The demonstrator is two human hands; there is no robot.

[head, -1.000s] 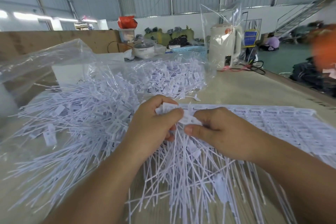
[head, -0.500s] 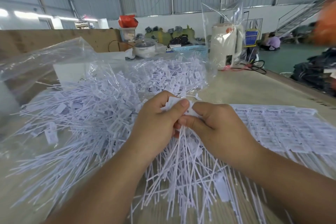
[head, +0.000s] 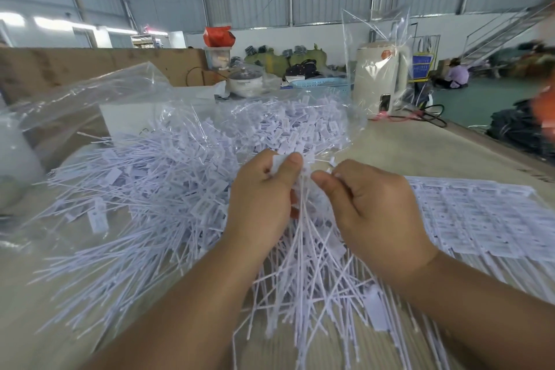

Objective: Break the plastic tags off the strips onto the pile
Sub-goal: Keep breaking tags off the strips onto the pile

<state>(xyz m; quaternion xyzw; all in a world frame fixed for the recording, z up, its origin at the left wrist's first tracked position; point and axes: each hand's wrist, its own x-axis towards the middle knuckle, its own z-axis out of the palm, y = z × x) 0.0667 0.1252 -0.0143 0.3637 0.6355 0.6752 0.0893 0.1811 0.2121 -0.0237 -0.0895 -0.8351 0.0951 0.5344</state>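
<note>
A big pile of loose white plastic tags (head: pixel 156 189) with long thin tails spreads over the table on a clear plastic sheet. My left hand (head: pixel 261 204) grips a bunch of white tags (head: pixel 280 161) between thumb and fingers, their tails hanging down between my hands. My right hand (head: pixel 375 213) is just right of it, fingers curled, thumb and forefinger pinching at the same bunch. Flat strips of joined tags (head: pixel 480 213) lie on the table to the right, partly under my right wrist.
A clear plastic bag (head: pixel 90 99) rises behind the pile at left. A cream kettle (head: pixel 380 78) in plastic wrap, a pot (head: pixel 246 81) and a blue basket (head: pixel 321 84) stand at the back. A cable (head: pixel 426 117) trails near the table's right edge.
Both hands have lifted slightly away from me over the pile. My right hand has drawn a little apart from the left, which still holds the bunch of tags.
</note>
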